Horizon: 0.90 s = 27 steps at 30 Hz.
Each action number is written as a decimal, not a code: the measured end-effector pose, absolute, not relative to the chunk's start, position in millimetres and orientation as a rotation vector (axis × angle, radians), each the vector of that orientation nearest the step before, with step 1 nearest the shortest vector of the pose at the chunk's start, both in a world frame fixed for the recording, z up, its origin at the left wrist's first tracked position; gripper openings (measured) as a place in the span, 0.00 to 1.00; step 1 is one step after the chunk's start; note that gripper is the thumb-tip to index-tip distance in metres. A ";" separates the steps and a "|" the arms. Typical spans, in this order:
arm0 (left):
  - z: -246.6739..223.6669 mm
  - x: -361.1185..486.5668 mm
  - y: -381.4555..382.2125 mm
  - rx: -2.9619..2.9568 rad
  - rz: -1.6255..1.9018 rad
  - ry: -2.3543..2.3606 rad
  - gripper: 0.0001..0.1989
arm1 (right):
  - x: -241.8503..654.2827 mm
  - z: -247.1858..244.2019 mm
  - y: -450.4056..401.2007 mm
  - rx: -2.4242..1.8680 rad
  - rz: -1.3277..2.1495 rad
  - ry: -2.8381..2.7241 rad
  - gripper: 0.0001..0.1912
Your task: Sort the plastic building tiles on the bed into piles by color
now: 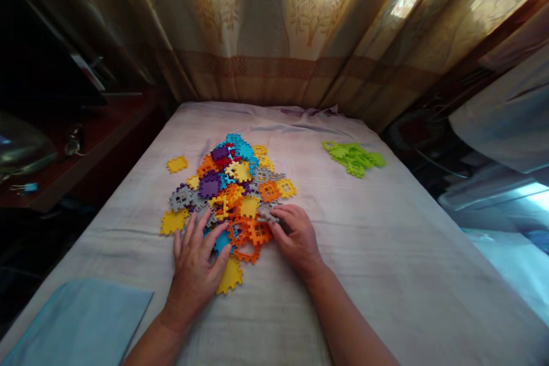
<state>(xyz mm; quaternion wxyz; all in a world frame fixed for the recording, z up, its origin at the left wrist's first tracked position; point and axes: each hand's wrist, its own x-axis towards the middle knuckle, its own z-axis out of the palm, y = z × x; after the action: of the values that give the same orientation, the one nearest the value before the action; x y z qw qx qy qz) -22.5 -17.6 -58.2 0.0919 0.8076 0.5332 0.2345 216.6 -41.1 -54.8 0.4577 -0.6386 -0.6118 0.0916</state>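
Observation:
A heap of notched plastic tiles in purple, orange, yellow, blue, red and grey (210,186) lies on the cloth-covered table. My left hand (195,266) rests with fingers spread on the heap's near left side, beside a yellow tile (230,275). At the heap's right edge my right hand (297,237) has its thumb and fingers closed on a grey tile (268,213). Farther right sits a separate pile of green tiles (355,158).
A lone yellow tile (176,164) lies left of the heap. A light blue sheet (86,320) covers the table's near left corner. Curtains (266,28) hang behind the table (369,297). A dark red shelf (98,137) stands at the left.

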 end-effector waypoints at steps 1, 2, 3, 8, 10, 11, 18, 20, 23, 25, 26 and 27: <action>-58.2 -22.9 -17.0 2.396 0.693 1.580 0.23 | 217.3 -54.7 -40.5 -1.564 0.240 -1.473 0.10; -58.5 -23.3 -16.5 2.396 0.696 1.577 0.24 | 218.1 -54.8 -39.8 -1.555 0.254 -1.437 0.10; -58.9 -23.6 -16.1 2.397 0.700 1.572 0.25 | 219.2 -55.1 -39.2 -1.546 0.268 -1.397 0.10; -61.4 -22.9 -16.1 2.420 0.720 1.564 0.24 | 223.2 -56.8 -38.1 -1.521 0.296 -1.260 0.11; -61.8 -21.8 -16.5 2.420 0.737 1.573 0.21 | 222.2 -56.8 -38.8 -1.508 0.299 -1.304 0.11; -61.6 -21.4 -16.5 2.420 0.748 1.577 0.19 | 221.0 -56.6 -39.3 -1.500 0.298 -1.342 0.10; -56.1 -19.5 -16.5 2.401 0.832 1.619 0.16 | 223.4 -61.5 -38.0 -1.461 0.288 -1.258 0.11; -54.7 -18.3 -16.7 2.377 0.867 1.637 0.16 | 234.3 -64.1 -37.7 -1.534 0.272 -1.111 0.13; -53.7 -16.8 -15.0 2.305 0.964 1.660 0.16 | 258.4 -64.3 -40.0 -1.690 0.290 -0.975 0.21; -53.4 -16.8 -12.2 2.231 1.066 1.673 0.17 | 275.7 -61.8 -43.2 -1.784 0.284 -0.937 0.26; -53.0 -17.0 -10.4 2.189 1.121 1.681 0.17 | 283.5 -60.2 -45.1 -1.830 0.270 -0.927 0.27; -52.6 -17.2 -8.3 2.148 1.174 1.689 0.18 | 290.5 -58.5 -46.9 -1.872 0.251 -0.918 0.28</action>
<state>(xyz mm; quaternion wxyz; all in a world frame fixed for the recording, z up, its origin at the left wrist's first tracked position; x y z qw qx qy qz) -17.2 -8.3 -52.6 0.0838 0.7196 0.5660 0.3934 290.5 -46.9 -58.5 0.4975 -0.7733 -0.3792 0.1035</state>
